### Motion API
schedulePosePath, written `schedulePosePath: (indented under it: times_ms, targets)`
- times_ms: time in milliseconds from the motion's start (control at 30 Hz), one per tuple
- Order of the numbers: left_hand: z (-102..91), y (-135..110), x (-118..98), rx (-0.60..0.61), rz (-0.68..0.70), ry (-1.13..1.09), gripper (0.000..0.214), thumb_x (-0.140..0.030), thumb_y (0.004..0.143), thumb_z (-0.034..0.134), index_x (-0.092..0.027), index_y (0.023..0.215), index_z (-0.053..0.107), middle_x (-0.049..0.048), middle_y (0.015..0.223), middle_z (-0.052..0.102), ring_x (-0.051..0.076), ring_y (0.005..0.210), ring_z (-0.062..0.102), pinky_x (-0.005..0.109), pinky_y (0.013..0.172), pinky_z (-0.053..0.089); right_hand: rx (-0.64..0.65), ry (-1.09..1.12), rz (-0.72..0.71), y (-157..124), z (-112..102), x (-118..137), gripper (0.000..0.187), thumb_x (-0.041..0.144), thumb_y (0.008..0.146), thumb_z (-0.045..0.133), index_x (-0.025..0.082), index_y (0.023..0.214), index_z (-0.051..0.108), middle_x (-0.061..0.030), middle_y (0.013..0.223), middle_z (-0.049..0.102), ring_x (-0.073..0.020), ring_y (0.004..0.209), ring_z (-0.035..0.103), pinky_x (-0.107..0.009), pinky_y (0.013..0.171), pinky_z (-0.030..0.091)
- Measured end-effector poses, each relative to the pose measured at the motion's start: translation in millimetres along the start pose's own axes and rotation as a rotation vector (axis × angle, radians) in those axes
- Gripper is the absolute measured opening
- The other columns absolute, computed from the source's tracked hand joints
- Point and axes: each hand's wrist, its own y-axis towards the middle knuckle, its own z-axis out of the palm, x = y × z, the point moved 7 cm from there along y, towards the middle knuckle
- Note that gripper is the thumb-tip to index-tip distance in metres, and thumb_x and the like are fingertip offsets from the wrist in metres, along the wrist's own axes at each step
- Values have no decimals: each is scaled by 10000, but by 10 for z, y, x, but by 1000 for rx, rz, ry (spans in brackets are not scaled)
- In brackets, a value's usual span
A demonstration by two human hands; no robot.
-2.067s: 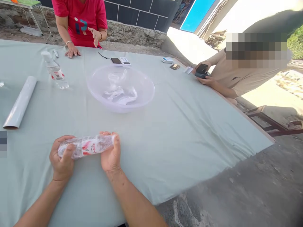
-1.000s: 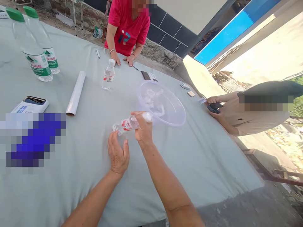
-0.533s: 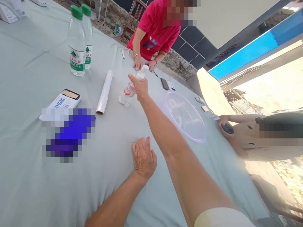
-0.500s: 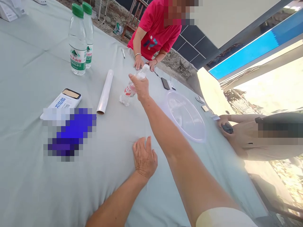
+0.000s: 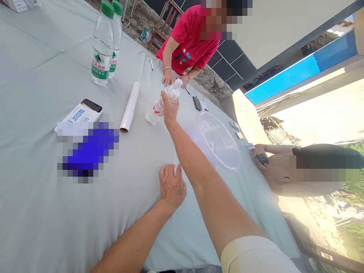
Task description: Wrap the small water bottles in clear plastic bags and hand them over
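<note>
My right hand (image 5: pixel 171 109) is closed around a clear plastic bottle (image 5: pixel 158 107) with a red-and-white label and a white cap. The bottle leans over the cloth, its cap end pointing away from me, and its lower part looks crumpled. My left hand (image 5: pixel 172 184) lies palm down on the pale green tablecloth (image 5: pixel 136 163), fingers apart and slightly bent, holding nothing. A white roll of film (image 5: pixel 130 108) rests left of the bottle. To the right of my right forearm is a translucent basin (image 5: pixel 235 163), partly hidden by that arm.
Two green-capped water bottles (image 5: pixel 101 62) stand at the back left. Nearer are a phone on a white box (image 5: pixel 82 113) and a blurred blue item (image 5: pixel 91 149). Across the table a person in a red shirt (image 5: pixel 184 53) leans on it; another person (image 5: pixel 284 170) is at the right.
The view has turned slightly, shifting the left-hand objects rightward and the basin leftward. My right hand still grips the bottle, and my left hand stays on the cloth.
</note>
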Motion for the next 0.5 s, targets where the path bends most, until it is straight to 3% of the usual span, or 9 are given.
schedulePosePath:
  times_ms: [333, 500]
  targets:
    - [125, -54, -40, 77, 115, 153, 336, -70, 784, 581, -176, 1102, 607, 124, 1095, 626, 314, 1210, 559, 561, 1100, 402, 62, -34, 6, 11, -44, 91, 473, 475, 779, 742, 175, 1100, 567, -18, 1009, 615, -183, 1040, 618, -395, 988, 453]
    - [107, -20, -80, 133, 149, 187, 301, -77, 823, 561, -151, 1111, 609, 148, 1124, 617, 319, 1221, 534, 564, 1097, 382, 189, -15, 63, -125, -189, 200, 609, 507, 775, 761, 143, 1212, 543, -12, 1032, 642, -166, 1036, 596, -340, 992, 432]
